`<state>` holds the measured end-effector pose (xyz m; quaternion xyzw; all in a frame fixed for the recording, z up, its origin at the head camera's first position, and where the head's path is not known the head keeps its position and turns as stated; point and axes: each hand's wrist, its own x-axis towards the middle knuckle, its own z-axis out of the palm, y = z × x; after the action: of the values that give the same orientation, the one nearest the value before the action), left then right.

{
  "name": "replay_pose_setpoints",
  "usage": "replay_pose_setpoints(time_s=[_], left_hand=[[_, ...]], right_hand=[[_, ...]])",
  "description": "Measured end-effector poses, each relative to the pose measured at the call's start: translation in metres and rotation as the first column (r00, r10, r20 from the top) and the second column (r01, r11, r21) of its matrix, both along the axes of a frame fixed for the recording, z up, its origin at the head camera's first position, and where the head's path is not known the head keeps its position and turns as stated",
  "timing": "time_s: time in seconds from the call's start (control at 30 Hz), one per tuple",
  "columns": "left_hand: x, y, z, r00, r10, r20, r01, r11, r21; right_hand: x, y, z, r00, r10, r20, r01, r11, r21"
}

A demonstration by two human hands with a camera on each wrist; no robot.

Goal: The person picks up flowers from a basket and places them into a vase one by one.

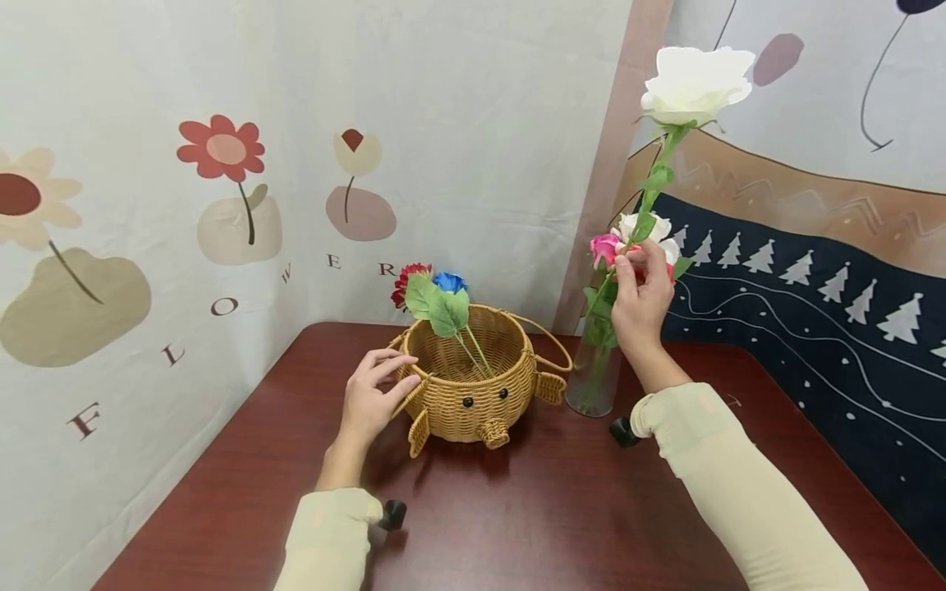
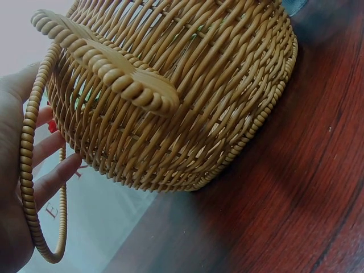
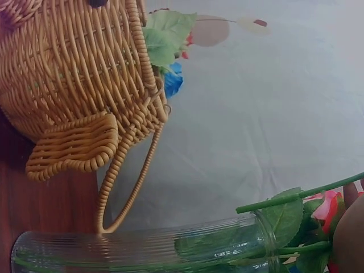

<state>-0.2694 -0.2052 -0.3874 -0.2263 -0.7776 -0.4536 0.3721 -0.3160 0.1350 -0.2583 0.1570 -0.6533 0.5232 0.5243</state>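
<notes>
Has a round tan wicker basket (image 1: 443, 410) between both hands, woven with a snout (image 1: 493, 432), side ears (image 1: 419, 432) and looped handles, and dotted with two black eyes (image 1: 468, 402). Rests the left hand (image 1: 369, 394) at its left rim, with loosely bent fingers apart from the thumb. Pinches the stem (image 3: 296, 196) of a tall white flower (image 1: 695, 82), leaning rightward, between thumb and fingertips of the right hand (image 1: 641, 308). Shows the stem's lower end just beside the mouth of a clear glass vase (image 1: 591, 382) (touching or apart, cannot tell). Takes in a pale printed cloth (image 1: 473, 82) behind, a dark printed cloth (image 1: 798, 353) at the right and a dark red table (image 1: 502, 525) below. Crowds the vase mouth with a pink flower (image 1: 604, 249) and more white flowers (image 1: 660, 228), partly covered by the right hand. Hides parts of a blue flower (image 1: 449, 282) and a red flower (image 1: 409, 283), both in the basket, behind green leaves (image 1: 447, 313). Loops the right handle (image 3: 114, 176) out between basket and vase, near the glass.
</notes>
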Motion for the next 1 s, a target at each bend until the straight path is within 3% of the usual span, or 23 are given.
replay_pose_setpoints(time_s=[0.07, 0.17, 0.4, 0.77, 1.0], left_hand=[[0.004, 0.002, 0.004, 1.000, 0.002, 0.005, -0.002, 1.000, -0.001], [0.006, 0.003, 0.006, 1.000, 0.016, 0.010, -0.016, 1.000, -0.011], [-0.016, -0.007, -0.019, 0.998, 0.039, 0.048, -0.039, 0.999, -0.005], [-0.015, -0.006, -0.018, 0.998, 0.038, 0.052, -0.039, 0.999, 0.002], [-0.015, -0.007, -0.019, 0.998, 0.039, 0.053, -0.039, 0.999, -0.001]], right_hand=[[0.005, -0.001, 0.002, 1.000, 0.009, -0.016, -0.009, 1.000, -0.005], [-0.001, 0.001, -0.002, 0.999, 0.023, -0.039, -0.023, 1.000, -0.020], [-0.008, 0.007, -0.007, 0.997, -0.004, -0.079, 0.002, 1.000, -0.022], [-0.002, 0.010, -0.005, 0.997, -0.068, -0.048, 0.066, 0.996, -0.057], [-0.005, 0.012, -0.020, 0.996, -0.081, -0.040, 0.082, 0.997, 0.016]])
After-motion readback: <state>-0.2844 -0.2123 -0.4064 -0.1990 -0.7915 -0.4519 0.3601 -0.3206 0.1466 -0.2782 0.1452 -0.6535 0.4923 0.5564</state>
